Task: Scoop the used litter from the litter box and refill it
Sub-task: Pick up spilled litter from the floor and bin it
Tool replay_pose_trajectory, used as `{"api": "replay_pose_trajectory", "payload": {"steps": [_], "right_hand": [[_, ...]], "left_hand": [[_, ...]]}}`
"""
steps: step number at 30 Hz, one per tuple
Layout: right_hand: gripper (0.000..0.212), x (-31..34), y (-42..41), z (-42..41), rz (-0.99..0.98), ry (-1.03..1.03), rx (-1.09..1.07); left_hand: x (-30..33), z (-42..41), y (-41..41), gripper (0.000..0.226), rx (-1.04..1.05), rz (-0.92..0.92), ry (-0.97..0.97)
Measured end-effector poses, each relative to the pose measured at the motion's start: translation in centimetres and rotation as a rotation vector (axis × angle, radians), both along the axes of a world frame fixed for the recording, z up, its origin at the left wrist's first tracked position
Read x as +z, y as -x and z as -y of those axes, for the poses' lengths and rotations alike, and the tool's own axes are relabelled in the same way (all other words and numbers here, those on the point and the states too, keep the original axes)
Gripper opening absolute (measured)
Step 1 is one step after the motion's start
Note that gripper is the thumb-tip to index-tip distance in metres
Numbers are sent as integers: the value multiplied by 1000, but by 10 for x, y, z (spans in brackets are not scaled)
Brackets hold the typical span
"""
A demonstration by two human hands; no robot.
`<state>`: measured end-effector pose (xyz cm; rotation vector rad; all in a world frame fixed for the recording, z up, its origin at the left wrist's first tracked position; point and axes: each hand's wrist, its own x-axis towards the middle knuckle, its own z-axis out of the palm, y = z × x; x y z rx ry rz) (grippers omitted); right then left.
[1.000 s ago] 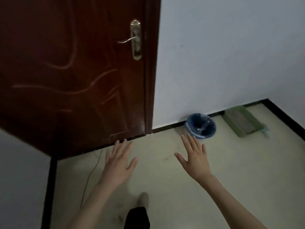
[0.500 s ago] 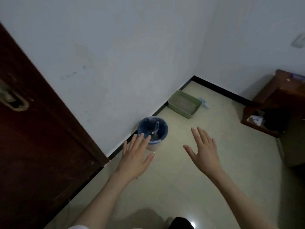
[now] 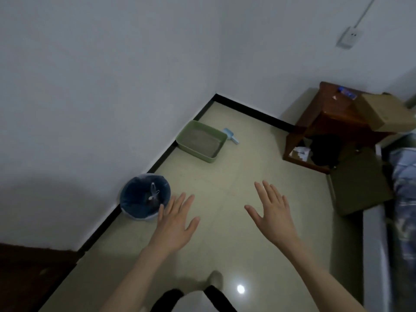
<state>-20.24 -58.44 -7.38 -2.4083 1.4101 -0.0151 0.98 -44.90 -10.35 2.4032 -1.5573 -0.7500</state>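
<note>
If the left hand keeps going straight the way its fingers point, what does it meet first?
Probably nothing nearby: the left hand points up and right over bare floor, roughly toward the green litter box. The trash bin sits left of that line. Depth is uncertain.
</note>
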Motion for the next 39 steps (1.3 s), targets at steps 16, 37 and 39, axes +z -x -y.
{"api": "replay_pose_trajectory", "payload": {"steps": [16, 37, 39], "right_hand": [[66, -46, -15, 250, -58, -120, 67], [63, -132, -178, 536, -156, -362, 543], [62, -158, -199, 551, -185, -394, 643]], "left_hand": [[-54, 242, -17, 59, 80, -82, -130], [-138, 434, -88, 95, 552, -219, -208], [-162, 438, -82, 89, 666, -243, -234]]}}
